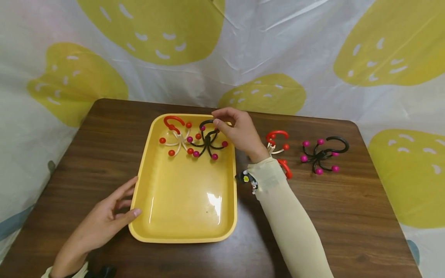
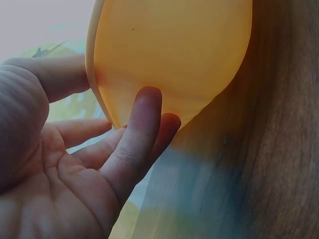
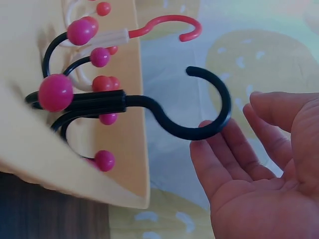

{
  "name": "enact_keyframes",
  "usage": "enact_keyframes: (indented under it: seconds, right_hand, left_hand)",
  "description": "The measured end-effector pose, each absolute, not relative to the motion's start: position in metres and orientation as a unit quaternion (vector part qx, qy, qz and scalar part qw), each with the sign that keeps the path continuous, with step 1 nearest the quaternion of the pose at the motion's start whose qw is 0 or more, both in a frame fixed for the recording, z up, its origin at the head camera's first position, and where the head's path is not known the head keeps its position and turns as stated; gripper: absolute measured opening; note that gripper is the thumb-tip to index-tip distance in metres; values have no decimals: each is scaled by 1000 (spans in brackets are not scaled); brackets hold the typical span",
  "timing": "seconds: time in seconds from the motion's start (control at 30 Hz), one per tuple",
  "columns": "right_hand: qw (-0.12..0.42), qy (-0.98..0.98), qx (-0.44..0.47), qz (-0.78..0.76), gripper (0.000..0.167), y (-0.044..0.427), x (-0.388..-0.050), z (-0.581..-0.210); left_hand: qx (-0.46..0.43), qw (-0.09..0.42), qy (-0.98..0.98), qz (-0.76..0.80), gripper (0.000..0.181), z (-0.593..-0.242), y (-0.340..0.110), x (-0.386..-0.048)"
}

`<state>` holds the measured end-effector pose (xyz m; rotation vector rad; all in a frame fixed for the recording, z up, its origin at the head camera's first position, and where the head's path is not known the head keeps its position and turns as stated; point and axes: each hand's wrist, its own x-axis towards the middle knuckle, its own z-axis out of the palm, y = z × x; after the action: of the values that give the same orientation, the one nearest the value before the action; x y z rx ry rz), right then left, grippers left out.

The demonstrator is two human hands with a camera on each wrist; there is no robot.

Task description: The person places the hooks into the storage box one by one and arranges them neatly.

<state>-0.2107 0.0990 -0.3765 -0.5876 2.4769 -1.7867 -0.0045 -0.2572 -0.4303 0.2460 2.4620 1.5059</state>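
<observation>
The left edge of a yellow tray is between the thumb and fingers of my left hand; the left wrist view shows fingertips against the wall of the tray. At the tray's far right corner, my right hand is beside a black hook rack with magenta balls. In the right wrist view its fingertips touch the curved black hook, with the thumb apart and the hand loosely spread. A white rack with red hook and balls lies left of the black one, inside the tray.
Right of the tray on the brown wooden table lie red-and-white hook pieces, partly hidden by my right forearm, and another black rack with magenta balls. A patterned yellow-and-white cloth hangs behind the table.
</observation>
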Motion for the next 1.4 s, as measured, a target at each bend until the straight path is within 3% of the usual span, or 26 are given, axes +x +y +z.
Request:
enact_keyframes:
  seconds: [0.77,1.4]
  right_hand:
    - [-38,769,-212,-602,30,130,-159,-314]
    - [-88,815,-170,-548,30,203,-123,-311]
  left_hand:
    - [81,119,853,501,80,-431,-260,-7]
    - [87,117,852,502,81,-431,-260,-7]
